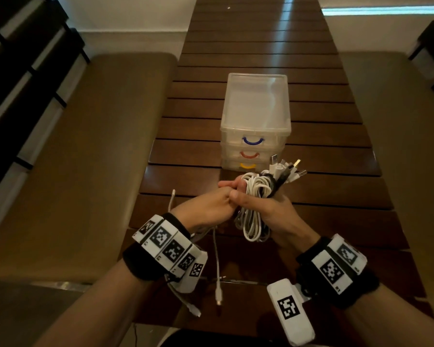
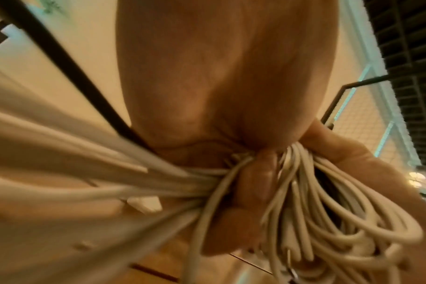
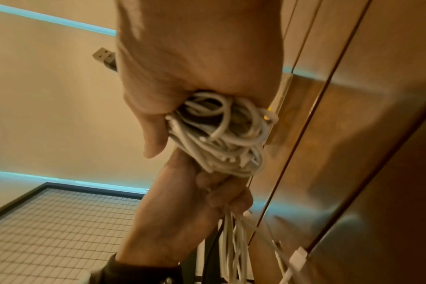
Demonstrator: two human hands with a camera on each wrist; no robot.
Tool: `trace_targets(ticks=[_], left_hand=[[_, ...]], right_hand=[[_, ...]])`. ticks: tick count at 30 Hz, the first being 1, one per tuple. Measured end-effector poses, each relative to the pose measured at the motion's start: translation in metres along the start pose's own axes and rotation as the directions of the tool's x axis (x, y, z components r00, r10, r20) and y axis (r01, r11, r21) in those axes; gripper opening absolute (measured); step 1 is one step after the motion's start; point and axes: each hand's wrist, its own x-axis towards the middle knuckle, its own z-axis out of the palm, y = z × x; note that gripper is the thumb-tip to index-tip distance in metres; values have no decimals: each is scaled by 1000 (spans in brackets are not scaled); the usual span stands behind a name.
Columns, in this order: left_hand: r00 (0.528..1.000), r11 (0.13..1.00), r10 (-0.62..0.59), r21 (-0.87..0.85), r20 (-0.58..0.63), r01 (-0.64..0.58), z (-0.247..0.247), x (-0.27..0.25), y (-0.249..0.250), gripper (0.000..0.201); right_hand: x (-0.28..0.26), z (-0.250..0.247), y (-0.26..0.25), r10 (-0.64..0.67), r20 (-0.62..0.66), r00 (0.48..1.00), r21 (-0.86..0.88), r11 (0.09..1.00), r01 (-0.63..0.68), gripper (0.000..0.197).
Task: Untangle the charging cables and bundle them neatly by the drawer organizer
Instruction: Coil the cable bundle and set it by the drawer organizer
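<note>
A bunch of white and dark charging cables [image 1: 257, 194] is held above the table's near end, just in front of the clear three-drawer organizer [image 1: 256, 116]. My right hand [image 1: 268, 206] grips the coiled bunch [image 3: 221, 132], with several plugs [image 1: 288, 169] sticking up toward the organizer and loops [image 1: 253, 229] hanging below. My left hand [image 1: 211, 206] presses against the right one and grips loose cable strands [image 2: 158, 184] that trail down past its wrist. Two loose ends [image 1: 218, 294] dangle over the table edge.
The slatted dark wooden table [image 1: 261, 46] stretches away behind the organizer. Tan cushioned benches [image 1: 85, 146] flank it on both sides. The organizer's drawers have blue, red and yellow handles [image 1: 252, 141] and look closed.
</note>
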Motion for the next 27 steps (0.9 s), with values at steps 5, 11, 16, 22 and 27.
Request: trace_targets(ticks=[5,11,16,22,27], left_hand=[[994,987,-58,146,-98,72,9,-3,7,43],[978,955,-79,-297,-195,18,20,-9,1,56],[987,778,0,-620,-163,-102,26,-14,-6,77],[994,707,65,-699,-91,-110,17,-19,-7,75],[988,954,68,-279,-140,-105,17,-18,4,69]], right_hand=[[1,3,5,-39,-72,997,-29,999,37,44],[8,5,5,111,-114,987,73,992,-103,74],[12,14,5,60,-191,980,72,996,-47,88],[9,18,-5,41,-219,975,127,992,-13,45],[11,20,-6,152,-208,966,262,960,-94,6]])
